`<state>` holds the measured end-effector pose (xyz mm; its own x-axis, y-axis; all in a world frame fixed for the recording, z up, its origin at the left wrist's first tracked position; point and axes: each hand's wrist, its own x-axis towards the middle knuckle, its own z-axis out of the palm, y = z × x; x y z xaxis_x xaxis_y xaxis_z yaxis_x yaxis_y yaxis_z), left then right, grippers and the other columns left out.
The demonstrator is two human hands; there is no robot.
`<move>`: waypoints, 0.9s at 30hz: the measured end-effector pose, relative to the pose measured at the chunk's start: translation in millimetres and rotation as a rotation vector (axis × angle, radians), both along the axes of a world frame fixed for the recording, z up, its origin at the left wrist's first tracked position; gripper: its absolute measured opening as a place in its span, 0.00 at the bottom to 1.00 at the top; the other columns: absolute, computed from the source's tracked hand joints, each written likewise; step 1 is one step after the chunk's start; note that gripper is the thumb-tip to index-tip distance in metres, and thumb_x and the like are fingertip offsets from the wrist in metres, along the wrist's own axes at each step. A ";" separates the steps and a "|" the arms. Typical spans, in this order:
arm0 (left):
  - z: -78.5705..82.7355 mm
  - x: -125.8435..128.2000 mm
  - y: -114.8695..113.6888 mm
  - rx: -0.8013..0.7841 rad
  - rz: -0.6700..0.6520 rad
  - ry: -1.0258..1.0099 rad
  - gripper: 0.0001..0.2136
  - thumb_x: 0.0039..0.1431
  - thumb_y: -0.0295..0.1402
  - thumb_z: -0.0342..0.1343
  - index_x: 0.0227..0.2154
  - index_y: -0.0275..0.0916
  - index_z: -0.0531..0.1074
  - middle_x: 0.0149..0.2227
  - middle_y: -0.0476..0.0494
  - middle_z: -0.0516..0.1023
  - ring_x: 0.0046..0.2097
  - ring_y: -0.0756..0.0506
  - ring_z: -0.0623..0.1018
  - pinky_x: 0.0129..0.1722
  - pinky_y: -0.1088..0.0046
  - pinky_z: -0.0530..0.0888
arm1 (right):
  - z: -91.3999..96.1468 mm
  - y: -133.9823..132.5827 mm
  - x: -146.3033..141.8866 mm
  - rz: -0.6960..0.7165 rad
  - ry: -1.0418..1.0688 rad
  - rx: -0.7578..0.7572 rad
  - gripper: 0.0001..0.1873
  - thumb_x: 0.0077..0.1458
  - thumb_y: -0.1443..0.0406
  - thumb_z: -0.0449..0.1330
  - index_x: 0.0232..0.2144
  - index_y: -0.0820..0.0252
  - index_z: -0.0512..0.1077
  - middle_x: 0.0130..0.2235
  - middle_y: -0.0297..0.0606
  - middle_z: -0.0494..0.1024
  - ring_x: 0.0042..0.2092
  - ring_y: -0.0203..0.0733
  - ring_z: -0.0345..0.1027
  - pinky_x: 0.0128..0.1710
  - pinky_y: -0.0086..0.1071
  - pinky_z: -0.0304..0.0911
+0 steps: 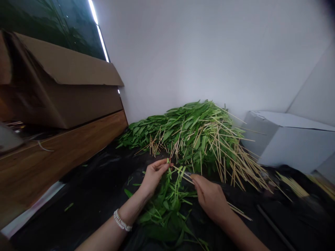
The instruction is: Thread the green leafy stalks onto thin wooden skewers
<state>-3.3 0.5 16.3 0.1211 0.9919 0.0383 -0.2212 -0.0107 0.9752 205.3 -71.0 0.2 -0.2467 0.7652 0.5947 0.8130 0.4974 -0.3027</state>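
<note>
Black sheeting [102,188]: two leafy piles [164,212], two hands [154,176] over one.

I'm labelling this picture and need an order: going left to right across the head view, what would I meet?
Brown cardboard box → left hand → right hand → white box.

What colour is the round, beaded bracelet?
The round, beaded bracelet is pearly white, best seen in the head view.
</note>
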 end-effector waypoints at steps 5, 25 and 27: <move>-0.8 1.8 -2.2 0.013 -0.040 0.032 0.20 0.45 0.39 0.68 0.40 0.33 0.79 0.36 0.39 0.84 0.38 0.45 0.80 0.42 0.71 0.72 | -9.0 1.4 -2.2 -0.007 -0.050 -0.049 0.17 0.63 0.70 0.45 0.47 0.60 0.71 0.40 0.42 0.80 0.43 0.42 0.75 0.44 0.32 0.68; -1.8 2.3 -3.2 -0.094 -0.109 -0.082 0.18 0.44 0.39 0.70 0.37 0.34 0.79 0.35 0.40 0.83 0.35 0.46 0.80 0.38 0.72 0.74 | -10.4 1.8 -2.1 -0.085 -0.075 -0.050 0.17 0.63 0.70 0.45 0.47 0.59 0.71 0.39 0.41 0.81 0.42 0.43 0.76 0.40 0.31 0.70; -1.4 2.0 -3.0 -0.106 -0.105 -0.085 0.18 0.43 0.39 0.70 0.36 0.34 0.80 0.35 0.40 0.83 0.35 0.46 0.80 0.39 0.72 0.74 | -10.7 1.7 -2.1 -0.083 -0.075 -0.043 0.18 0.63 0.70 0.45 0.47 0.59 0.71 0.40 0.41 0.81 0.43 0.43 0.76 0.42 0.31 0.70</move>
<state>-1.2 -2.5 15.0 0.2249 0.9730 -0.0512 -0.2974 0.1185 0.9474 203.2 -69.3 -10.5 -0.2242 0.8089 0.5435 0.8717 0.4158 -0.2592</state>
